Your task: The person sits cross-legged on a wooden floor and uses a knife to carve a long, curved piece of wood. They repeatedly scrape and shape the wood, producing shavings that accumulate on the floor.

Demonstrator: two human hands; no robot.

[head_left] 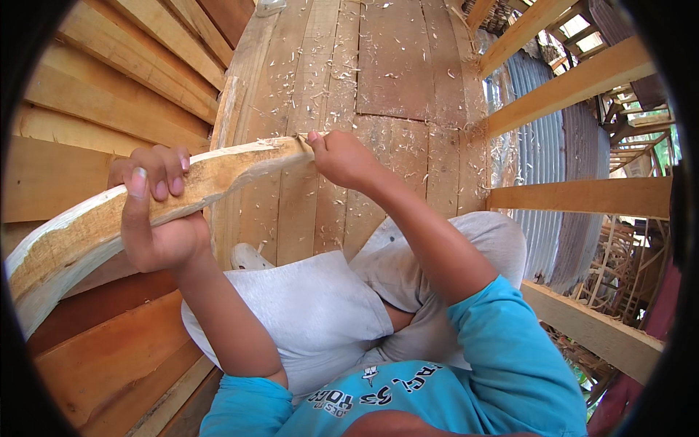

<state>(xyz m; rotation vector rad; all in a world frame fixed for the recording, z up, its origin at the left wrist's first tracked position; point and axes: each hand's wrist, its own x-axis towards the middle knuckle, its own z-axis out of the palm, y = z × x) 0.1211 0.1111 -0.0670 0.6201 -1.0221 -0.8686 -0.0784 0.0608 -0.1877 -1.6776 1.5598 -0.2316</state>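
A plank floor [298,226] fills the top and middle of the view; boards [109,95] line the left side, running slantwise one beside another; along the right, thick pale beams [575,91] reach outward at intervals, with grey corrugated sheets [535,146] below and beyond them; at the bottom sits the person, in a blue shirt [510,357] with dark and white print on the chest and light grey trousers [291,298], the legs bent; the wood [218,171], a long curved piece, pale at its edges and yellower on its face, lies in front of the person, arching from the left rim to just above the middle of the view, broad at the left and narrow at its right end; the left hand [138,226] wraps the wood partway along, fingers curled over it and thumb upright against its face; the right hand [341,159] is at the narrow end, fingers folded in, thumb up by the tip; whether it pinches the wood itself I cannot tell; a dark sliver [301,138] shows just beside that thumb, too small to make out; pale shavings [331,116] lie scattered over the floor, thickest beyond the right hand.
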